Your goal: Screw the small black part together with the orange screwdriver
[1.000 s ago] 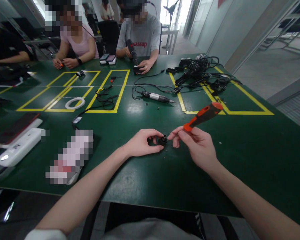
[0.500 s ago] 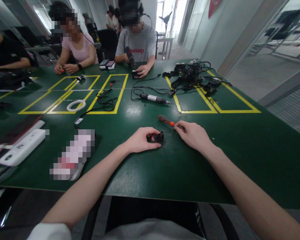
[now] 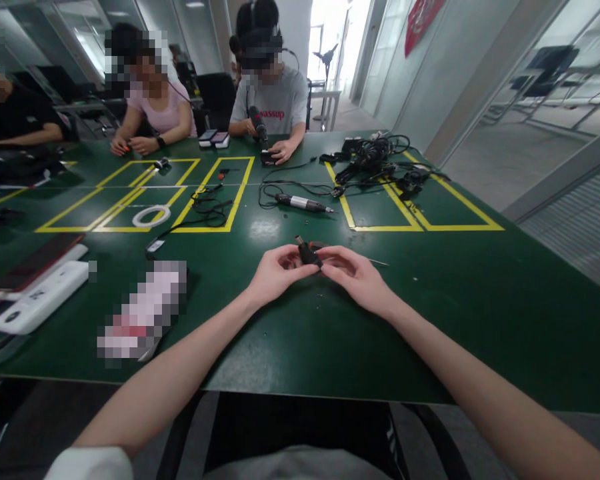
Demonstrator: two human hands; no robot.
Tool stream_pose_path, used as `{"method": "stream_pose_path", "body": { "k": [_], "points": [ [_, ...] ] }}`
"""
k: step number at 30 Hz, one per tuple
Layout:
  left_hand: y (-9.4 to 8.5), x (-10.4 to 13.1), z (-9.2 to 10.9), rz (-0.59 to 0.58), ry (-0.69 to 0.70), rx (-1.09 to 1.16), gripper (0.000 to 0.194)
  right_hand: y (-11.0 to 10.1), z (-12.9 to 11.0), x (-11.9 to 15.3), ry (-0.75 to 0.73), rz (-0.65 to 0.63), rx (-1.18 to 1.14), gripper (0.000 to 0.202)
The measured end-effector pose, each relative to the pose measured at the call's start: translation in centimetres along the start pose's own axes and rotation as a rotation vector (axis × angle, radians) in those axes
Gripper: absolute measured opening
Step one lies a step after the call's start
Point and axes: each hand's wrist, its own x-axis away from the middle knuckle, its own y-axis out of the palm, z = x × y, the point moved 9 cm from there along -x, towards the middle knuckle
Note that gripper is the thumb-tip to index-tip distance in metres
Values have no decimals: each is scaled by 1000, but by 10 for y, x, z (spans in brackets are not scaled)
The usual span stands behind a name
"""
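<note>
Between my two hands is a small black part with a short metal-looking tip pointing up and to the left. The thumb and fingers of my left hand pinch it from the left. From the right, the fingertips of my right hand close on its lower end. Behind my right hand lies a screwdriver with an orange-red handle. Its thin shaft sticks out to the right, while the fingers cover much of the rest. Tiny bits, too small to name, lie on the green tabletop just below my hands.
Beyond my hands lies a corded electric screwdriver. Tangled black cables are heaped at the back right. A white tape ring, a power strip and a blurred pink object are on the left. Across the table, a person holds a power tool.
My right hand has released the screwdriver and moved left to the black part. That part is now tilted between both hands, slightly further from me. The view has shifted a little.
</note>
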Motion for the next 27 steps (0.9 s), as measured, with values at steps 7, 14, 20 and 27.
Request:
{"method": "stream_pose_path", "body": {
  "k": [7, 14, 20, 27],
  "points": [
    [0, 8, 21, 95, 215, -52, 22, 29, 27, 8, 311, -93, -679, 30],
    [16, 12, 22, 28, 249, -80, 23, 45, 30, 13, 481, -141, -1030, 12],
    [25, 16, 27, -105, 295, -192, 36, 25, 31, 5, 424, 15, -947, 21],
    [-27, -6, 10, 130, 126, -199, 23, -48, 16, 1, 140, 406, -164, 33]
  ]
}}
